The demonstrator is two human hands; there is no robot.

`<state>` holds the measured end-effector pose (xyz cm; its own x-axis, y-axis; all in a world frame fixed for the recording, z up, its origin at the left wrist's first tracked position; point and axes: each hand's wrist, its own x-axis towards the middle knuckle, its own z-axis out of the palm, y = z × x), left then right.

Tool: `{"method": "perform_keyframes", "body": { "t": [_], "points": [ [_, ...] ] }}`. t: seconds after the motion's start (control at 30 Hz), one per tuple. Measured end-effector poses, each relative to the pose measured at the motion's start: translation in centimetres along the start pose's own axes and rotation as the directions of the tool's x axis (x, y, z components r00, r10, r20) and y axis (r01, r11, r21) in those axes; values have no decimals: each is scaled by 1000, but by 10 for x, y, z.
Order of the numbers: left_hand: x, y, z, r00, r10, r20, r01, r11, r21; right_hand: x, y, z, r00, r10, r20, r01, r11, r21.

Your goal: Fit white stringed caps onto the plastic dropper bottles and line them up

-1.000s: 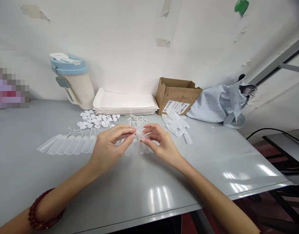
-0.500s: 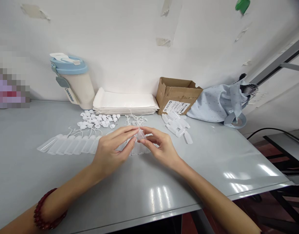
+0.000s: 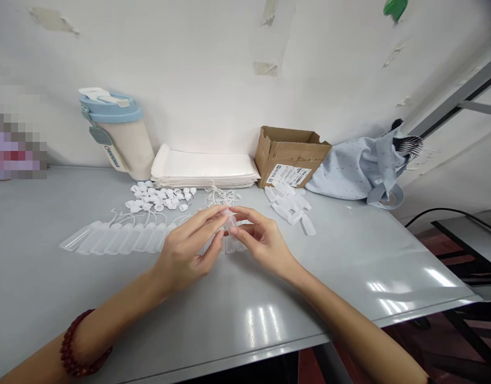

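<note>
My left hand point(image 3: 187, 250) and my right hand point(image 3: 261, 241) meet over the middle of the grey table point(image 3: 109, 298). Between their fingertips they pinch a small clear plastic tube point(image 3: 229, 221). Under and behind the hands lies a row of clear tubes point(image 3: 117, 238) side by side. A heap of small white caps point(image 3: 159, 197) and some thin white strings point(image 3: 221, 197) lie further back. Loose clear tubes point(image 3: 291, 208) lie to the right of my right hand.
A cream tumbler with a blue lid point(image 3: 117, 133) leans at the back left. Beside it lie a stack of white bags point(image 3: 203, 169), an open cardboard box point(image 3: 289, 154) and a pale blue cloth bag point(image 3: 361, 168). The table's edge runs near right.
Both hands have shifted slightly toward me and closed in around the tube; the left index finger now stretches further across it.
</note>
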<state>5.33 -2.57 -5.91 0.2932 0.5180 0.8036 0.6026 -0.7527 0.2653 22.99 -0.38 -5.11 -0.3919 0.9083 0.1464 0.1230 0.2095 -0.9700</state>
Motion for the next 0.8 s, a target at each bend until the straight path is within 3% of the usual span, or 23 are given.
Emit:
{"method": "perform_keyframes", "body": {
  "t": [0.27, 0.37, 0.43, 0.5, 0.6, 0.73, 0.8],
  "points": [
    [2, 1, -1, 998, -40, -48, 41, 999, 16, 1, -1, 1, 998, 63, -13, -62, 992, 108],
    [2, 1, -1, 987, -119, -107, 125, 991, 47, 1, -3, 0, 997, 82, -8, -80, 985, 155],
    [3, 2, -2, 971, -222, -91, 225, 974, 19, 1, -3, 0, 996, 90, 4, -89, 978, 189],
    [5, 3, -3, 932, -360, -36, 357, 932, -70, 1, -4, 0, 996, 88, 27, -91, 972, 216],
    [8, 4, -5, 842, -536, 60, 534, 812, -236, 1, -4, 0, 996, 61, 66, -75, 970, 231],
    [11, 2, -7, 705, -685, 183, 694, 613, -378, 0, -2, 0, 996, 42, 85, -61, 971, 230],
    [11, 0, -7, 656, -720, 227, 730, 529, -432, 0, -1, 0, 995, 38, 91, -59, 969, 241]
  ]
}}
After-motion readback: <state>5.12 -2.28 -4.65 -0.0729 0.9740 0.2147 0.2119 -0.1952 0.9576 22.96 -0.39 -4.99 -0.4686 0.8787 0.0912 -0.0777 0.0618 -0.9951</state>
